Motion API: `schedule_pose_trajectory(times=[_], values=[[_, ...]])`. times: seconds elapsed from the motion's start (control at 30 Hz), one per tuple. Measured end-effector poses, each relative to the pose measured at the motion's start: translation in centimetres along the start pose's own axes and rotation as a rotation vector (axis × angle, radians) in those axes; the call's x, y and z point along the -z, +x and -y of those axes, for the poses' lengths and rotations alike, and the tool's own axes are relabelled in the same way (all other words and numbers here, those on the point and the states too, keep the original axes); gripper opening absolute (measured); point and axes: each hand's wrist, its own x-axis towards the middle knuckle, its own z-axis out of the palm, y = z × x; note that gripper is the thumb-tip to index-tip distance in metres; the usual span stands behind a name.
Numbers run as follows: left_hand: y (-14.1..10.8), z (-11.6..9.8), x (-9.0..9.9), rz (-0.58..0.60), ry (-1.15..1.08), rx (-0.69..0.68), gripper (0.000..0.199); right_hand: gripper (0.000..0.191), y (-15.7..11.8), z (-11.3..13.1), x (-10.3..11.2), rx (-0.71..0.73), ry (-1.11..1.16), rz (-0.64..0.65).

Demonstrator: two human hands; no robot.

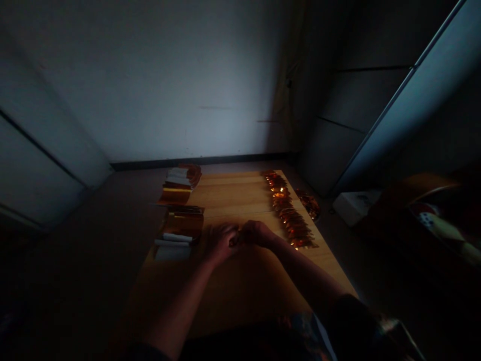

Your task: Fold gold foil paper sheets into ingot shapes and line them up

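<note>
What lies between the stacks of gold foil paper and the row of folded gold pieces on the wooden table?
In the head view, the left hand and right hand lie there, holding a small gold piece.

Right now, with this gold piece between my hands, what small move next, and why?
Probably add the gold foil piece held by your left hand and right hand to the near end of the gold foil row, which lies beside your right hand.

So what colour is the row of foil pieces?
The row of foil pieces looks shiny golden orange in the head view.
</note>
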Motion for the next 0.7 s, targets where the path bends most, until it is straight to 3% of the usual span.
schedule_pose_trajectory(times=[0.1,0.33,0.4,0.57,0.7], values=[[0.0,-0.1,0.1,0.015,0.006,0.004,0.015,0.015,-0.2,-0.6,-0.1,0.030,0.052,-0.070],[0.0,-0.1,0.2,0.004,0.013,-0.009,0.021,0.028,-0.9,-0.3,-0.6,0.011,0.094,-0.067],[0.0,-0.1,0.2,-0.002,0.015,-0.007,0.031,0.024,-0.9,-0.3,-0.5,0.030,0.092,-0.075],[0.0,-0.2,0.4,-0.002,0.023,-0.030,0.013,0.013,-0.4,-0.9,-0.7,0.032,0.065,-0.120],[0.0,-0.1,0.3,-0.009,0.021,-0.016,0.018,0.016,-0.4,-0.8,-1.2,0.047,0.085,-0.125]])
